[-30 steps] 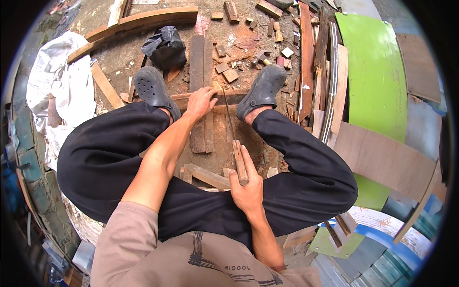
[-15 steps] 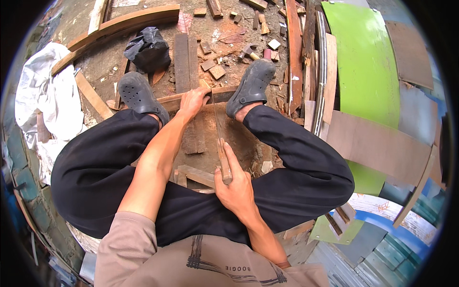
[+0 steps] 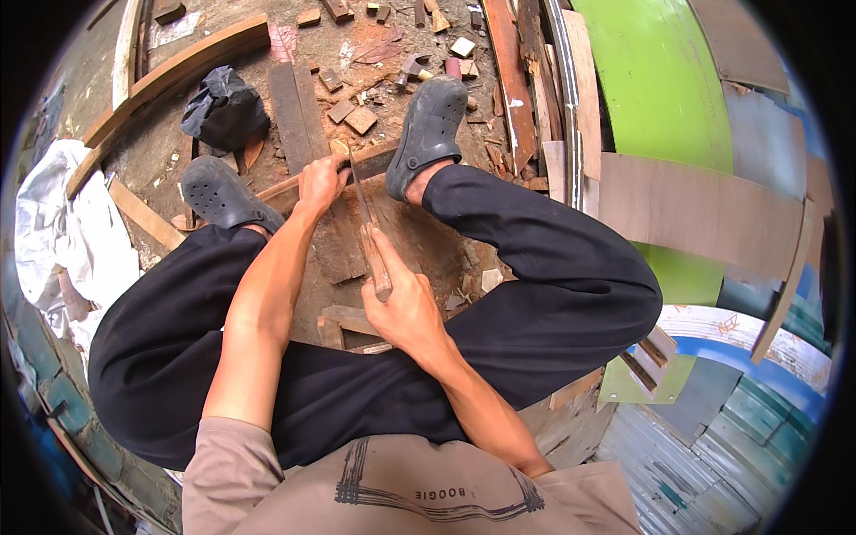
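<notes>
The right hand [image 3: 403,308] wraps the saw handle [image 3: 375,264], and the left hand [image 3: 321,183], fingers curled, clasps the wooden strip [image 3: 375,160] beside the blade [image 3: 360,198].

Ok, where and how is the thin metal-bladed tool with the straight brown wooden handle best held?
Probably by the brown wooden handle, from the near right side, where the right grip holds it: the handle is thicker and points back toward the person, while the thin metal blade runs forward beside the left grip.
</notes>
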`<state>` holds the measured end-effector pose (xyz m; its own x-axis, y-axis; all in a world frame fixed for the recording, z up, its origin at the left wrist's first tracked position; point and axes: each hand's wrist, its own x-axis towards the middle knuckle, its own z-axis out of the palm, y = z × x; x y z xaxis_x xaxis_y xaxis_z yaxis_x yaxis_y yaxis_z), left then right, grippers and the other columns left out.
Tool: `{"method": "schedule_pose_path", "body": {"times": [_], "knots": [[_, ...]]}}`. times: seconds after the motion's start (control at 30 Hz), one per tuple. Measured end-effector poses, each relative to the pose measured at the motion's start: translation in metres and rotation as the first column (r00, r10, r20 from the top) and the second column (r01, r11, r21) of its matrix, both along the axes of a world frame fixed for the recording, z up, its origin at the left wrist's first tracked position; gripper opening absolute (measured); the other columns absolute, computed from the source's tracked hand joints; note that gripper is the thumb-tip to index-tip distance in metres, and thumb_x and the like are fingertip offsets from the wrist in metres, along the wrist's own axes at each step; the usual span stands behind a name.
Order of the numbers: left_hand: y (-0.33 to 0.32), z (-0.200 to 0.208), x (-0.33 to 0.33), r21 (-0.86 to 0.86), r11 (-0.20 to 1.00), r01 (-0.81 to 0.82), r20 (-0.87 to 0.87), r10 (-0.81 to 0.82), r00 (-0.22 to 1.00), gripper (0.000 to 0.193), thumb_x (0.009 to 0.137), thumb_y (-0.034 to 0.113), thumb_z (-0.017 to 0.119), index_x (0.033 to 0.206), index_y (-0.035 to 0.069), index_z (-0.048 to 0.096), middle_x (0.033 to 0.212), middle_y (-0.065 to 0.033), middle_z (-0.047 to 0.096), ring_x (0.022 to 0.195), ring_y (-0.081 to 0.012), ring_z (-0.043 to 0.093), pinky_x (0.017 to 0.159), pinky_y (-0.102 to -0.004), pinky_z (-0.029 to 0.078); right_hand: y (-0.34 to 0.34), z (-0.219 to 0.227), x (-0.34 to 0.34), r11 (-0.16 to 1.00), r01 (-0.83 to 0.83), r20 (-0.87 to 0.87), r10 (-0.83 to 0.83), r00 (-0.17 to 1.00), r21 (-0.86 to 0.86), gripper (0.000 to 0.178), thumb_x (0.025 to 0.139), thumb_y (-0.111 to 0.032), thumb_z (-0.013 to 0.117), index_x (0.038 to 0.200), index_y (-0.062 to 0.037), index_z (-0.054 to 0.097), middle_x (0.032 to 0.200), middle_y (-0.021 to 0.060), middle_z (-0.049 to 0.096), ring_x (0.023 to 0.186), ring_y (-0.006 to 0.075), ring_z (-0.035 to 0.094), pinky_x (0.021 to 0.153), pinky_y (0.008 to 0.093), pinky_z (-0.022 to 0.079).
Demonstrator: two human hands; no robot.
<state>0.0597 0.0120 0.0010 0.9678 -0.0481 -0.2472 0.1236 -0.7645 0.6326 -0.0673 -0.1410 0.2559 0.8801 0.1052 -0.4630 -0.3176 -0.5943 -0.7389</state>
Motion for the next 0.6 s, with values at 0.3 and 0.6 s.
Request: {"method": "schedule_pose_path", "body": {"times": [0.3, 0.6], "knots": [[-0.003, 0.000, 0.004, 0.023, 1.000, 0.007, 0.001, -0.007, 1.000, 0.029, 0.088, 0.023, 0.074, 0.117, 0.019, 0.075, 0.105, -0.0164, 0.075, 0.097, -0.0401, 0.071, 0.084, -0.0483, 0.056, -0.008, -0.015, 0.006, 0.999, 0.013, 0.013, -0.014, 1.000, 0.043, 0.073, 0.085, -0.005, 0.063, 0.155, -0.0030, 0.039, 0.078, 0.0323, 0.066, 0.079, 0.0505, 0.068, 0.072, 0.0515, 0.053], [-0.004, -0.003, 0.006, 0.024, 1.000, -0.006, -0.008, 0.006, 1.000, 0.029, 0.088, 0.020, 0.073, 0.116, 0.019, 0.075, 0.106, -0.0170, 0.075, 0.100, -0.0392, 0.071, 0.085, -0.0482, 0.056, -0.007, -0.026, 0.010, 0.998, 0.031, 0.038, -0.033, 0.999, 0.049, 0.073, 0.085, -0.006, 0.061, 0.155, -0.0034, 0.039, 0.092, 0.0356, 0.067, 0.086, 0.0514, 0.067, 0.078, 0.0530, 0.054]]}}
